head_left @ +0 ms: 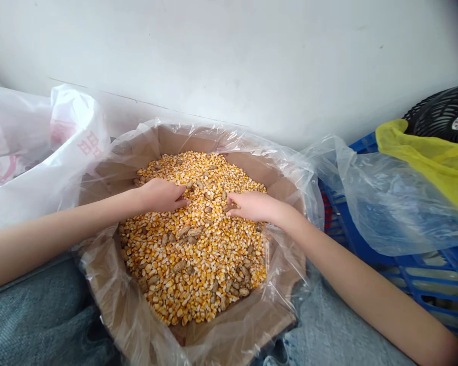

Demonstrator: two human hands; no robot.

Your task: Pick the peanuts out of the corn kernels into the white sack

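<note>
White wall (229, 56) rises behind a cardboard box (229, 333) lined with clear plastic film (286, 162); a white printed sack (34, 152) slumps on its left, and a blue plastic crate (420, 274) sits on its right under a yellow bag (435, 157); inside the box lie loose corn kernels (209, 284) mixed with peanuts in the shell (179, 265); the left hand (161, 196) rests palm down on the kernels, fingers loosely curled, holding nothing visible; the right hand (254, 206) narrows its fingertips right beside one peanut (229, 207); whether they grip it, I cannot tell.
</note>
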